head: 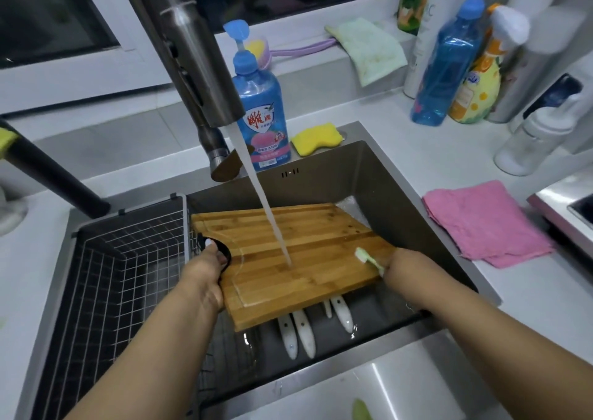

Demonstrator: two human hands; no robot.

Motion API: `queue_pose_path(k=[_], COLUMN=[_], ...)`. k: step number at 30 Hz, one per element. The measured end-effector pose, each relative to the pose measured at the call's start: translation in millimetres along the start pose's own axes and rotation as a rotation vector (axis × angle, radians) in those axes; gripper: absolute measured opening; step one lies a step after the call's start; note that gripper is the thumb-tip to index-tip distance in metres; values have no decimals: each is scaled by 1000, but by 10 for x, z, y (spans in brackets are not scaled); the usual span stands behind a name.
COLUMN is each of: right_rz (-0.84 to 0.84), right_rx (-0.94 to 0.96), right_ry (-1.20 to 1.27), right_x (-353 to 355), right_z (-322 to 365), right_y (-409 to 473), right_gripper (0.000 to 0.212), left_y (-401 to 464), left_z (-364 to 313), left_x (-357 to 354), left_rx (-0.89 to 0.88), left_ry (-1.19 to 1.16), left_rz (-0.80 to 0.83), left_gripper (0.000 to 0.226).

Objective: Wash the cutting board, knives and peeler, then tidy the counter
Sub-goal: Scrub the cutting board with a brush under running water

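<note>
The cutting board (pixel 288 259) is held over the sink (pixel 401 175), tilted, with the water stream (pixel 266 214) from the faucet (pixel 192 66) striking near its centre.

**Hands.** The left hand (pixel 205 275) grips the board at its handle hole, thumb on top and fingers curled under the left edge. The right hand (pixel 393 264) is at the board's right edge; it appears to pinch a pale green scrubbing item (pixel 369 259) against the surface, but the fingers are largely hidden behind the wrist, so the exact grip cannot be told.

**Orientation.** The board's long axis runs left to right across the sink, with the handle end toward the wire basket (pixel 128 259) on the left. The wood strips follow the same axis. The near edge sits lower than the far edge, so water should drain toward the person.

**Procedure (judged).**
1. Keep the left grip firm; wet bamboo is likely slippery.
2. Scrub along the strips, not across them.
3. Shift the board under the stream so that every zone, including the perimeter groove, gets rinsed.
4. Turn the board over and repeat.

**Caution.** White-handled knives (pixel 301 333) lie in the sink directly below the board's near edge. Do not reach under the board blind, and do not drop it onto them.

**Reference.** The detergent bottle (pixel 260 108) and yellow sponge (pixel 316 138) stand on the desk (pixel 433 150) behind the sink.
</note>
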State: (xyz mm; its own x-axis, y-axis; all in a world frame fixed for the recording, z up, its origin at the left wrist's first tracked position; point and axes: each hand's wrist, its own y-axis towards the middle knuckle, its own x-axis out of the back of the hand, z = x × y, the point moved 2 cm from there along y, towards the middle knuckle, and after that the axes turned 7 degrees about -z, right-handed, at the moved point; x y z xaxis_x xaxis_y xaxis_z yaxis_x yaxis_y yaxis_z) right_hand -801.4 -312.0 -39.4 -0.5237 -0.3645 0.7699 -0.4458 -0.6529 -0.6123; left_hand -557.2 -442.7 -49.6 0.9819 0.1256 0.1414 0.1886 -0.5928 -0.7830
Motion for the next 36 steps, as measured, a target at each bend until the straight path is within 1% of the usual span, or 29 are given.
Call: queue_pose_path(k=[3,4,5,8,10,14,16,17,18,19,21,22,25,27,29,31,34,36], right_rz=[10,23,0,-63,-40,47,27,-5,1,45,158,187,202,160,110,59,37,10], right_rx=[179,187,169,11,11,253,210,158,97,57,76,101,152,138,98,51,19,34], right_ry=[210,203,148,-58,-97,136,161,133,88,42,-47,-66,-100,-128,-45,89,238,304], right_x=[-136,-173,-196,-157,-205,-423,-483,-473,-466,-483,-519,-539,-613,-611,-633,-624,-585,-500], right_z=[151,169,150,6,-5,402,451,416,347,267,214,230,334,363,338,305,313,358], right_y=[-178,-159,-51,365,441,358,561,664,738,803,828,809,862,982,1209,1386,1637,1734], right_gripper=[32,33,32,27,26,26,27,29,30,30,30,30,32,33,33,30,23,24], left_y=[-65,-89,-115,-167,-229,-330,-349,-350,-344,-339,-282,-263,-219,-203,-153,-106,-18,32], left_z=[-9,-2,4,31,49,50,41,30,16,3,-18,-23,-6,21,29,32,37,48], left_x=[-12,-12,-7,7,31,94,122,133,147,159,193,215,268,275,292,321,354,360], left_rx=[-21,-23,-30,-67,-107,-189,-234,-258,-283,-303,-326,-333,-347,-350,-354,-337,-264,-219], left_ry=[-7,-6,-4,18,51,135,175,194,212,230,254,259,259,249,253,258,243,244], left_rz=[-19,-24,-27,-18,-17,-7,-2,0,6,12,6,-2,-16,-10,-11,-14,-20,-41], left_gripper=[38,38,39,40,42,42,39,38,39,41,46,47,48,45,44,49,51,50])
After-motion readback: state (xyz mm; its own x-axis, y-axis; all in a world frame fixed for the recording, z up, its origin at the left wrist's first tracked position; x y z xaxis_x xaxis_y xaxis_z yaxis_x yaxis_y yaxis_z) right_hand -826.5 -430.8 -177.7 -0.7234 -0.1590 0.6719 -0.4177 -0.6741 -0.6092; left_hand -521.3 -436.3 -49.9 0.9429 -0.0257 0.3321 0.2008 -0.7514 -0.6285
